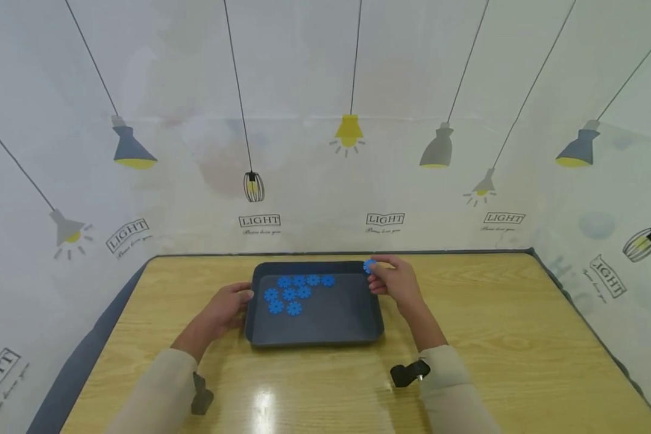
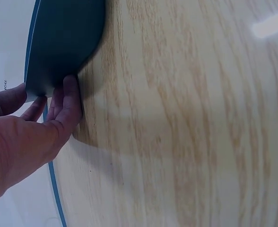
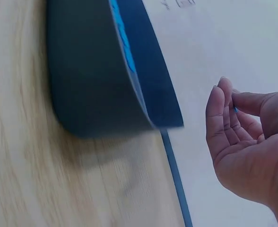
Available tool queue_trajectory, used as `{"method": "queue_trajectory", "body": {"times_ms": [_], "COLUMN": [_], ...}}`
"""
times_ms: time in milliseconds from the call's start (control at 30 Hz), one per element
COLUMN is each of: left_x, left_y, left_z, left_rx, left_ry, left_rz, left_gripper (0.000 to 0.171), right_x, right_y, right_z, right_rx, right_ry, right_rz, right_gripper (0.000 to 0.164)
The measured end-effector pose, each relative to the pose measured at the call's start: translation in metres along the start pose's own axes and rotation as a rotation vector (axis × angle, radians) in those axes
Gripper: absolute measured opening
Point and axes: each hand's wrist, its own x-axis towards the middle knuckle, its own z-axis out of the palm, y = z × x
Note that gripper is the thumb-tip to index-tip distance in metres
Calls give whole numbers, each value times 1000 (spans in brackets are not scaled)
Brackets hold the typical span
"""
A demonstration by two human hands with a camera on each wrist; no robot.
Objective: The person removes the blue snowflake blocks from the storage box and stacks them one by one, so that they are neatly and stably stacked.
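A dark grey rectangular tray (image 1: 331,325) lies on the wooden table in the head view. Several blue snowflake-shaped discs (image 1: 289,295) lie flat in its left and back part. My left hand (image 1: 225,307) grips the tray's left side; in the left wrist view, the thumb and fingers of that hand (image 2: 35,135) stand on either side of the tray wall (image 2: 68,42). Above the back right corner of the tray, my right hand (image 1: 398,282) pinches one more blue snowflake disc (image 1: 369,266). In the right wrist view only a sliver of it shows between thumb and fingers.
The wooden table (image 1: 493,337) stretches out on both sides of the tray and in front of it. Behind it stands a pale wall covering (image 1: 304,150) printed with lamps. Dark devices (image 1: 409,374) are strapped at both wrists.
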Motion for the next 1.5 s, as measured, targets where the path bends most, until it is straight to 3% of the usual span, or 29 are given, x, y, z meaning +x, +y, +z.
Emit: {"method": "queue_trajectory", "body": {"times_ms": [167,367,767,1067,1500], "left_x": [1,4,3,2,8], "left_y": [1,0,2,1,-7], "left_z": [-3,-3,-2,-4,-3], "left_rx": [-5,-14,-14,5,53], "left_ry": [-6,-5,-16,-6,26], "left_rz": [2,-16,-23,-19,12], "left_gripper": [50,51,51,50,48], "right_x": [-3,-5,-3,1,3], "right_y": [4,16,44,56,68], "right_z": [-23,-45,-66,-68,-66], "right_rx": [68,106,124,-2,-119], "right_ry": [60,141,155,137,190], "right_rz": [9,79,226,236,184], "right_gripper": [40,40,43,41,42]}}
